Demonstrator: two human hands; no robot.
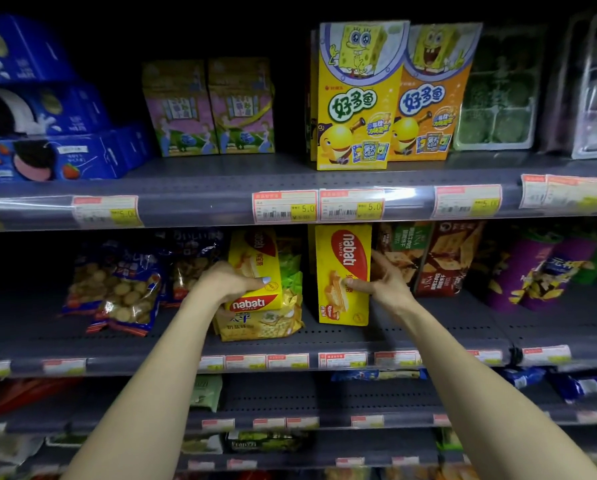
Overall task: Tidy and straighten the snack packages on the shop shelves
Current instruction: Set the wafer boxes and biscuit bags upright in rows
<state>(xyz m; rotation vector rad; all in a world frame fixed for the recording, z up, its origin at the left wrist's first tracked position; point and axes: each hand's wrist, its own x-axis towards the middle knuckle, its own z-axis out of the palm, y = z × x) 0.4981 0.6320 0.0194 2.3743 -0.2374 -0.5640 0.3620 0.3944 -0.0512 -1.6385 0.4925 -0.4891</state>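
At centre frame, your left hand grips a tilted wafer box lying on a cracker bag, your right hand pinches the standing wafer box; shove either carelessly and that upright box could topple.

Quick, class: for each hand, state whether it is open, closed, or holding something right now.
Left hand: closed on the tilted nabati pack lying atop other bags.
Right hand: closed on the upright nabati box, thumb on its front.

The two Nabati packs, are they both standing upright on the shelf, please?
No, the right Nabati pack stands upright; the left Nabati pack lies tilted atop other bags.
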